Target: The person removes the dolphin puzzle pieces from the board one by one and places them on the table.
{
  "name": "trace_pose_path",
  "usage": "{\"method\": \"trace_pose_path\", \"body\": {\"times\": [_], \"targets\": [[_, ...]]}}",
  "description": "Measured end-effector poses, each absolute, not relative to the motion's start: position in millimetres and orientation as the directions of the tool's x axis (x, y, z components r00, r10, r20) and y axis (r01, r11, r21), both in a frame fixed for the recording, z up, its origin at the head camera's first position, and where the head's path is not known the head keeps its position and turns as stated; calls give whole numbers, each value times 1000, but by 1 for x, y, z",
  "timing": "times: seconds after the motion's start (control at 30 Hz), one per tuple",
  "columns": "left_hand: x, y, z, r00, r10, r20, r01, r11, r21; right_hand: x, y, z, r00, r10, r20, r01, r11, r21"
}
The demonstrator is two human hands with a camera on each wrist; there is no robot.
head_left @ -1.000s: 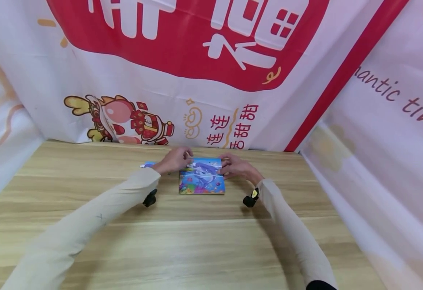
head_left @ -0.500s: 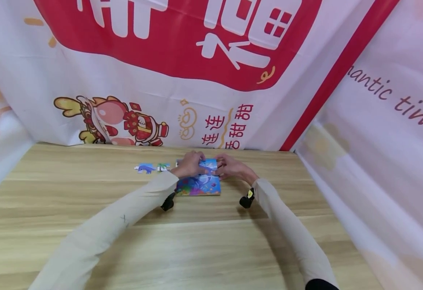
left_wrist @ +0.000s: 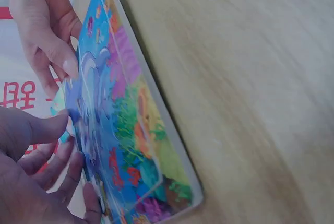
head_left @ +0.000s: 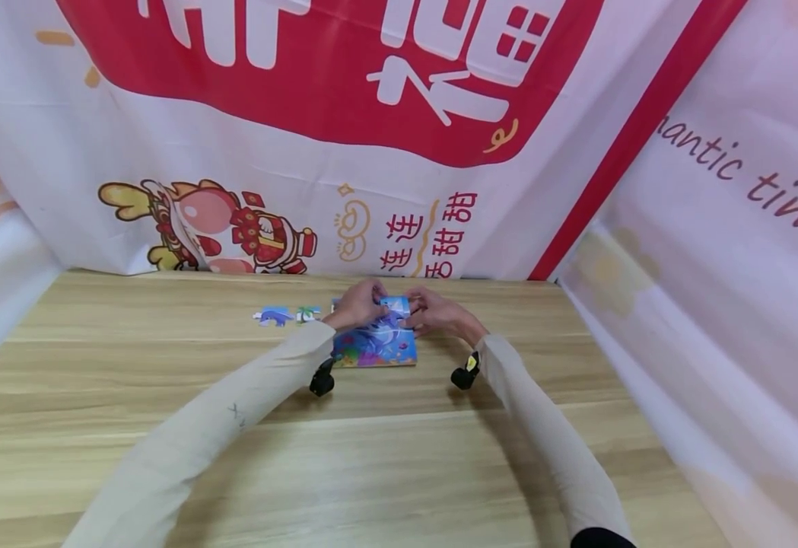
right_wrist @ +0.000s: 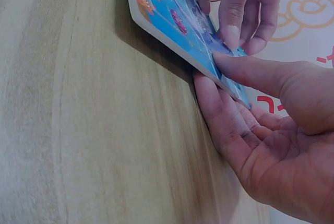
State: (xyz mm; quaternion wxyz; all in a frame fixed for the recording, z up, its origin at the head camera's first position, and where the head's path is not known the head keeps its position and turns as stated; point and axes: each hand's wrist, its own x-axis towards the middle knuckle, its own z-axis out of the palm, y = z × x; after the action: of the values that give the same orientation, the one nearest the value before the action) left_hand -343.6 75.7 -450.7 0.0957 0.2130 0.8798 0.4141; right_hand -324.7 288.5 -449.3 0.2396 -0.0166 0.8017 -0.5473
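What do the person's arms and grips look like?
Left sleeve and right sleeve: long, light beige. The left carries a small dark mark; the right meets a black band. Left wrist device and right wrist device: black, the right with a yellow patch. Left grip and right grip: bare, no gloves.

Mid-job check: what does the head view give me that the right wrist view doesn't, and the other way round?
Head only: two loose puzzle pieces on the table, left of the puzzle board, plus both beige sleeves.

Right wrist only: a clear look at the right hand's grip, thumb on the board's top face and fingers below its edge.

Both: the board, both hands including the left hand, the tabletop and part of the printed backdrop.
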Motion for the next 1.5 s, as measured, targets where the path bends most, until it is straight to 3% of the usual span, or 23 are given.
{"method": "trace_pose_path", "body": {"times": [0.3,0.6,0.7,1.0,1.5], "targets": [[-347,66,-448,-907,417,61,243,400,883,-325,289,-442,-880,-282,-382,244,421,-874],[-357,30,-437,-865,458,-208,-109,233,966,-327,283,-444,-870,-267,-414,299,383,-874],[-361,13,-435,-844,480,-237,-153,209,966,-327,282,-444,-870,-251,-423,315,377,-871],[-368,-37,-430,-834,494,-246,-127,262,957,-325,283,-447,-871,-279,-404,293,365,-884],[-371,-138,-424,-879,417,-229,-43,409,911,-319,289,-445,-880,-276,-387,264,393,-881]]}}
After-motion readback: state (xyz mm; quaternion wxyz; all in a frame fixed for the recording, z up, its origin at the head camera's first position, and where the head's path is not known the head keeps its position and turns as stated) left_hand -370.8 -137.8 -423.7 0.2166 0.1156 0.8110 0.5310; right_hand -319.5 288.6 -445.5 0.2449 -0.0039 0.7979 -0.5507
